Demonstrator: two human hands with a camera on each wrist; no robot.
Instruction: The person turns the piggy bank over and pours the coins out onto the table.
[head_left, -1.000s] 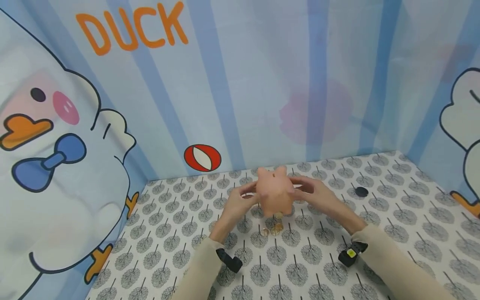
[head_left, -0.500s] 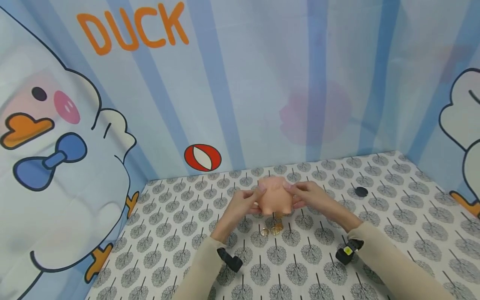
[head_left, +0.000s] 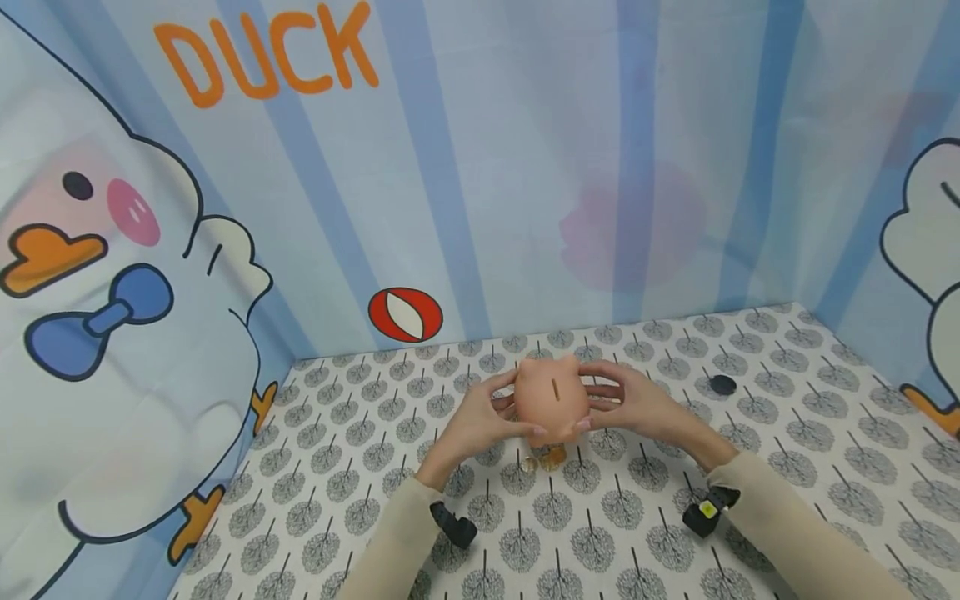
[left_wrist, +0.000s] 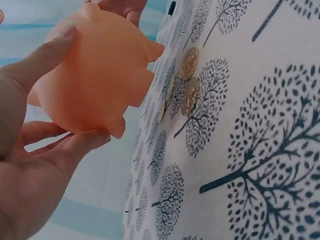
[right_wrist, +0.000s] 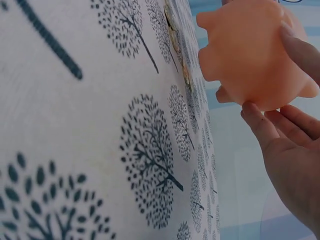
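An orange-pink piggy bank [head_left: 552,400] is held between both hands a little above the tree-patterned cloth, coin slot facing up. My left hand [head_left: 489,414] grips its left side, thumb on top and fingers underneath. My right hand [head_left: 628,402] grips the right side the same way. In the left wrist view the piggy bank [left_wrist: 95,75] has its feet clear of the cloth, with my left hand [left_wrist: 35,165] curled round it. In the right wrist view my right hand [right_wrist: 290,150] cups the piggy bank [right_wrist: 250,55]. A few gold coins [head_left: 546,458] lie on the cloth just below it.
A small black round disc [head_left: 722,384] lies on the cloth to the right of my hands. The tree-patterned cloth [head_left: 787,433] covers the table. Duck-print curtains [head_left: 112,275] close it in on the left, back and right.
Both hands have turned the piggy bank over, so its slot now faces up, and brought it slightly lower and nearer. The coins and the black disc have not moved.
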